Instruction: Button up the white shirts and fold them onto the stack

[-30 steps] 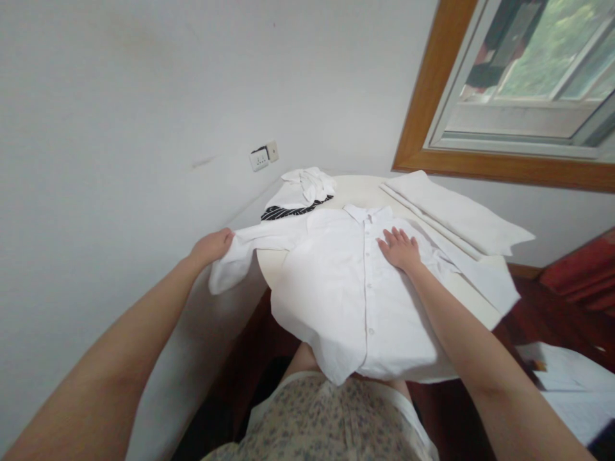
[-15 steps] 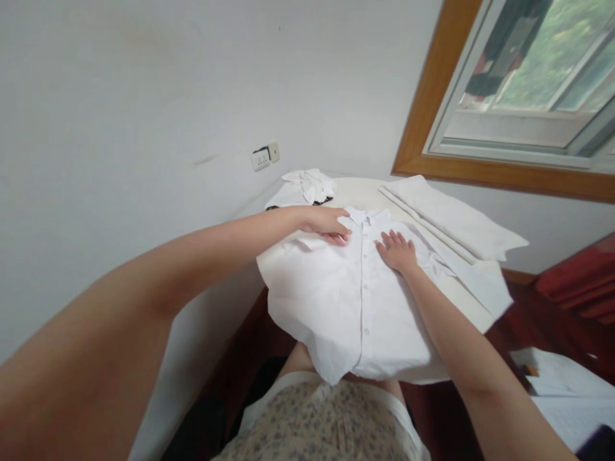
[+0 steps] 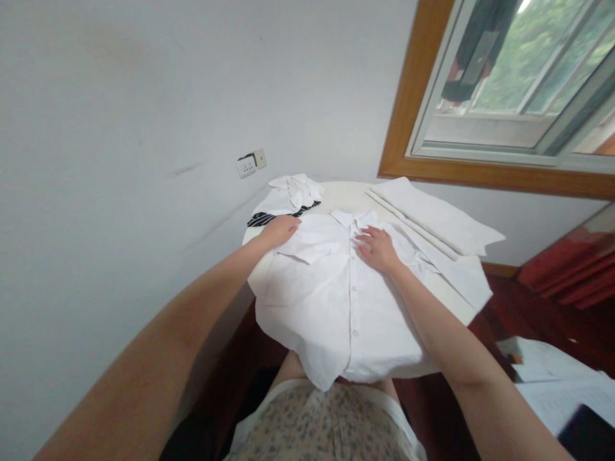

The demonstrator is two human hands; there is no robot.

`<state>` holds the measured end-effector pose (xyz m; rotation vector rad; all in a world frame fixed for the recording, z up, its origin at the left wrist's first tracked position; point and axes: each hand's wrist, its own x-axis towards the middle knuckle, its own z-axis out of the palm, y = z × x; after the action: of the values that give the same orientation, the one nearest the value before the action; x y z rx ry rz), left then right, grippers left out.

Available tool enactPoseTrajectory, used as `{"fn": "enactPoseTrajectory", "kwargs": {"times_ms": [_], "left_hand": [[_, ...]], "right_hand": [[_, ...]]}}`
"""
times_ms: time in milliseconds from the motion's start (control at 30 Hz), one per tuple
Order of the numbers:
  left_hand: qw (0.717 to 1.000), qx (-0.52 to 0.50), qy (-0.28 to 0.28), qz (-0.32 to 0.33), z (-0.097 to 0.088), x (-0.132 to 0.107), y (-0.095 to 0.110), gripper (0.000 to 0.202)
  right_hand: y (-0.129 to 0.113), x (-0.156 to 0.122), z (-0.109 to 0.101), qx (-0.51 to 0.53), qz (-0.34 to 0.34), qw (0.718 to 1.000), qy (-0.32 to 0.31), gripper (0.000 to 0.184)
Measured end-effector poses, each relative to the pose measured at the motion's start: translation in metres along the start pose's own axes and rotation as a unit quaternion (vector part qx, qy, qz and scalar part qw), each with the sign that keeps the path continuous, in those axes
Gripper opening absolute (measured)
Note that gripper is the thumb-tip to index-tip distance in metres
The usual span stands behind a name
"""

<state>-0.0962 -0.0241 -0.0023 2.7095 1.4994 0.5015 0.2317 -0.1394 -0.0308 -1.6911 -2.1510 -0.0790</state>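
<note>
left hand (image 3: 280, 231) now at edge of white shirt (image 3: 312, 307), beside striped cloth (image 3: 260, 219)

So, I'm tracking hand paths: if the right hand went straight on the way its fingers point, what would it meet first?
Probably the collar of the white shirt that the right hand lies over; depth is unclear, so it might pass just above it.
</note>
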Motion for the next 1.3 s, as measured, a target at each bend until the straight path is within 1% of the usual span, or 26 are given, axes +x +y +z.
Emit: {"fn": "enactPoseTrajectory", "kwargs": {"times_ms": [67,133,200,233,300,400,467,533,633,767,833,900,933,1000,1033,1100,1167,1233,1300], "left_hand": [[0.999,-0.013,0.024,-0.023,0.022,-0.003,-0.004,0.043],[0.998,-0.036,0.038,-0.043,0.039,-0.005,-0.008,0.043],[0.996,-0.056,0.047,-0.053,0.050,-0.005,-0.011,0.043],[0.995,-0.065,0.049,-0.055,0.053,-0.005,-0.013,0.042],[0.993,-0.086,0.051,-0.059,0.054,-0.005,-0.016,0.042],[0.989,-0.122,0.042,-0.073,0.051,-0.002,-0.018,0.044],[0.985,-0.146,0.035,-0.088,0.048,0.000,-0.020,0.047],[0.981,-0.162,0.028,-0.101,0.047,0.003,-0.022,0.048],[0.977,-0.180,0.027,-0.110,0.049,0.005,-0.027,0.049],[0.979,-0.172,0.036,-0.109,0.052,0.006,-0.032,0.048],[0.983,-0.153,0.035,-0.096,0.053,0.005,-0.031,0.047],[0.986,-0.136,0.032,-0.086,0.052,0.004,-0.030,0.047],[0.987,-0.132,0.030,-0.085,0.052,0.004,-0.029,0.047],[0.987,-0.131,0.025,-0.090,0.050,0.003,-0.027,0.047],[0.986,-0.135,0.025,-0.096,0.049,0.003,-0.026,0.046],[0.982,-0.153,0.035,-0.106,0.047,0.002,-0.024,0.047],[0.977,-0.172,0.067,-0.107,0.046,0.001,-0.023,0.047],[0.971,-0.171,0.118,-0.118,0.044,-0.001,-0.023,0.047],[0.964,-0.148,0.159,-0.151,0.043,-0.003,-0.024,0.045]], "right_hand": [[-0.016,0.005,-0.003,0.063,-0.098,0.993,-0.007,0.035],[-0.034,0.009,-0.001,0.111,-0.178,0.977,-0.027,0.032],[-0.051,0.013,0.002,0.123,-0.233,0.963,-0.052,0.030],[-0.059,0.015,0.003,0.119,-0.243,0.961,-0.063,0.030],[-0.072,0.018,0.002,0.096,-0.233,0.965,-0.077,0.034],[-0.089,0.022,-0.006,0.056,-0.217,0.971,-0.088,0.044],[-0.098,0.024,-0.012,0.043,-0.234,0.966,-0.102,0.049],[-0.107,0.024,-0.014,0.052,-0.261,0.957,-0.116,0.051],[-0.120,0.022,-0.011,0.099,-0.283,0.945,-0.132,0.044],[-0.140,0.021,-0.002,0.095,-0.227,0.958,-0.146,0.037],[-0.145,0.021,-0.004,0.107,-0.236,0.956,-0.140,0.027],[-0.144,0.017,-0.014,0.169,-0.277,0.937,-0.132,0.018],[-0.141,0.014,-0.023,0.210,-0.293,0.924,-0.131,0.016],[-0.127,0.003,-0.047,0.281,-0.297,0.902,-0.139,0.019],[-0.118,-0.005,-0.061,0.302,-0.278,0.901,-0.140,0.021],[-0.096,-0.022,-0.089,0.308,-0.226,0.914,-0.138,0.026],[-0.072,-0.039,-0.114,0.285,-0.173,0.932,-0.141,0.030],[-0.050,-0.056,-0.132,0.253,-0.122,0.950,-0.137,0.032],[-0.029,-0.071,-0.141,0.242,-0.092,0.959,-0.116,0.035]]}}
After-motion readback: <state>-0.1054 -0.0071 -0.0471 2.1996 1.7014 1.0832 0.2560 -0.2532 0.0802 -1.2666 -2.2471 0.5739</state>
